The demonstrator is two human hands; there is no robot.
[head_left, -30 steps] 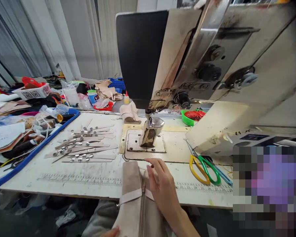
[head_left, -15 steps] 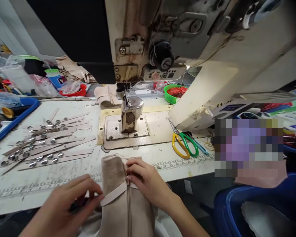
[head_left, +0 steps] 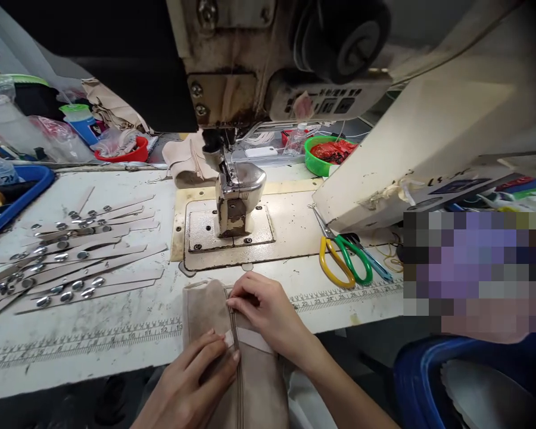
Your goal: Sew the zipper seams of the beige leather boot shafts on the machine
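Note:
A beige zippered boot upper (head_left: 263, 381) lies partly over the table's front edge, its zipper (head_left: 239, 387) running up the middle. A pale strip (head_left: 254, 339) crosses it below my right hand. My right hand (head_left: 261, 310) is closed at the zipper's upper end, thumb and index finger pinching its edge. On the left side of the upper, my left hand (head_left: 196, 375) presses down over the strip with fingers stretched out, the thumb apart and touching the zipper. The strip's left part is hidden beneath that hand. Just beyond stands the sewing machine's metal post (head_left: 236, 202).
The sewing machine head (head_left: 232, 71) hangs over the post. Scissors with yellow and green handles (head_left: 339, 262) lie to the right. Several straps with metal studs (head_left: 71, 256) spread over the left side. A blue bin (head_left: 406, 369) stands at lower right; a green bowl (head_left: 315, 164) sits behind.
My left hand has moved right, from pinching the strip's loose left end to pressing on the upper beside the zipper. My right hand still pinches the zipper's top. The view has shifted closer.

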